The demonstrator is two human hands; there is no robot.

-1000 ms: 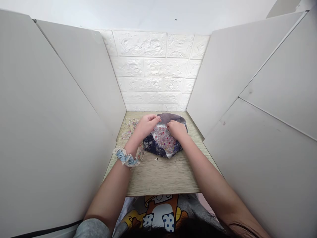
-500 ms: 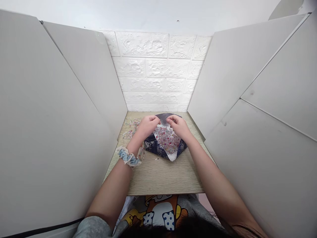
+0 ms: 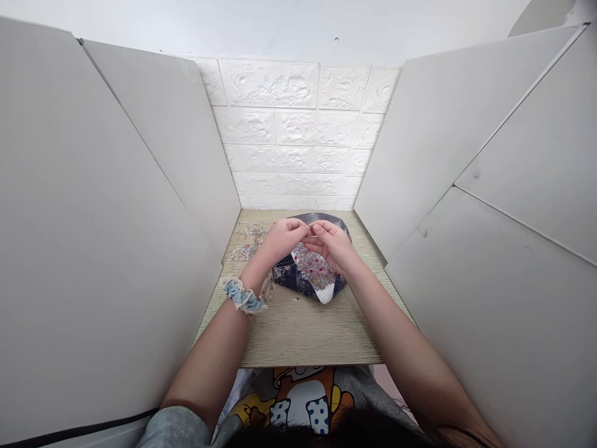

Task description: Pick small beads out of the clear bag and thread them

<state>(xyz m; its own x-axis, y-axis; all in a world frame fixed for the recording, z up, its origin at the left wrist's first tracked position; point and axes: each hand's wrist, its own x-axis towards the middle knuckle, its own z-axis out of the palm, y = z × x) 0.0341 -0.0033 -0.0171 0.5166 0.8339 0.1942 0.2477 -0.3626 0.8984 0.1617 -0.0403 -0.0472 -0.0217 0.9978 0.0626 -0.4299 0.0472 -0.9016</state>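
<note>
The person's left hand (image 3: 282, 241) and right hand (image 3: 332, 244) come together above the work, their fingertips (image 3: 311, 229) meeting in a pinch; whatever they hold, if anything, is too fine to make out.

A pale wood-grain table (image 3: 298, 333) fills the base of a booth of white panels (image 3: 140, 186), backed by a white embossed brick-pattern wall (image 3: 289, 137). Both forearms reach in from the table's near edge. Ahead of the person, toward the far edge and right of centre, lies a navy patterned fabric cloth (image 3: 291, 280) with a silvery lining (image 3: 325, 292). It is spread in a rough diamond, its longer axis appearing to run across the table, and its far part sits directly beneath the hands, the right hand more squarely above it.

A heap of clear, pink and red beads (image 3: 310, 267) lies on the cloth just below the hands. Tangled strands of pale beads (image 3: 247, 241) lie on the bare table to the cloth's left, nearer the left hand than the right. A lace-edged light-blue scrunchie (image 3: 243, 296) circles the left wrist. A single small bead (image 3: 296, 299) rests on the table just in front of the cloth.
</note>
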